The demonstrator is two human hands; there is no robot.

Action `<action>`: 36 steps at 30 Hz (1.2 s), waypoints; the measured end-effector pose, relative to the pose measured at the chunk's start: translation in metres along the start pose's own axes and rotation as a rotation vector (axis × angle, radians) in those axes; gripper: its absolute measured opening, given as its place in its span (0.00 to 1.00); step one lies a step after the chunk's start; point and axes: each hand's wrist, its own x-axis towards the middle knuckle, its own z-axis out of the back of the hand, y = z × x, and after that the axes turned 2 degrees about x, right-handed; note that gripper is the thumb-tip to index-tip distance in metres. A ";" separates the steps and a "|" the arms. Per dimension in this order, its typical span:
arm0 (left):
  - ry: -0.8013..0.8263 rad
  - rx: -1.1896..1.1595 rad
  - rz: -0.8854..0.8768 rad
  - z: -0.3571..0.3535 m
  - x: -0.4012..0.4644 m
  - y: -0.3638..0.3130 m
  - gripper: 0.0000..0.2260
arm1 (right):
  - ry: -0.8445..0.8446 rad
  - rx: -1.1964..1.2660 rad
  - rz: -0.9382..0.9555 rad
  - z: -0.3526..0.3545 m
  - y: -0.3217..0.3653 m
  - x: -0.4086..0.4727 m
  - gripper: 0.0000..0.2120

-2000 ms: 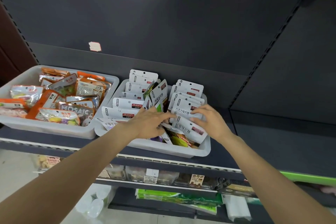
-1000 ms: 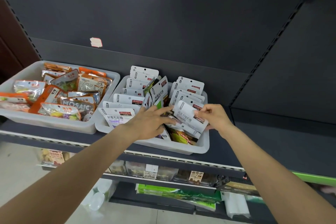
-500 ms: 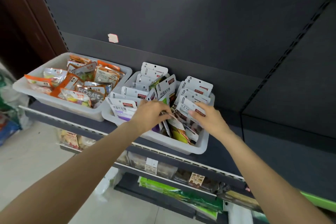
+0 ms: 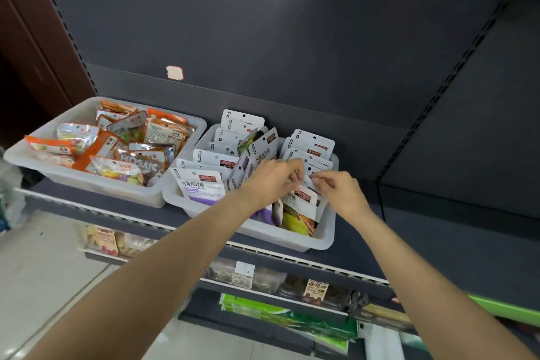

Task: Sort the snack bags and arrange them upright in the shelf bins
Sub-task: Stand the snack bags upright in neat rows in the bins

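Note:
Two translucent bins stand side by side on a dark shelf. The right bin (image 4: pixel 318 244) holds rows of white-topped snack bags (image 4: pixel 242 128) standing upright. My left hand (image 4: pixel 271 181) and my right hand (image 4: pixel 339 193) meet over its right row, and their fingertips pinch the white top of a bag (image 4: pixel 305 199) near the front; the fingers are motion-blurred. A front bag with purple print (image 4: pixel 201 187) stands upright in the left row. The left bin (image 4: pixel 96 187) holds a loose pile of orange and silver snack bags (image 4: pixel 128 149) lying flat.
The dark shelf back panel (image 4: pixel 263 38) rises behind the bins, with a small white sticker (image 4: pixel 174 72) on it. Lower shelves (image 4: pixel 292 286) carry more packaged goods, with green packs at the bottom. A bare stretch of shelf lies to the right of the bins.
Both hands have come together higher in the right row, and the bags that lay slanted at the front now stand more upright. The view has swung left and a little closer.

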 end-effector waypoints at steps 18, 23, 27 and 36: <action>0.362 0.281 0.072 0.028 -0.038 0.061 0.18 | -0.058 -0.532 -0.011 -0.013 -0.004 0.005 0.12; 0.338 0.328 0.067 0.033 -0.030 0.057 0.14 | 0.003 -0.566 -0.024 -0.010 -0.004 0.012 0.11; 0.288 0.542 -0.048 0.030 -0.024 0.042 0.09 | -0.047 -0.568 0.057 -0.014 -0.004 0.007 0.21; 0.005 0.012 0.029 0.027 -0.004 0.018 0.06 | 0.001 -0.056 0.184 -0.013 0.003 -0.020 0.14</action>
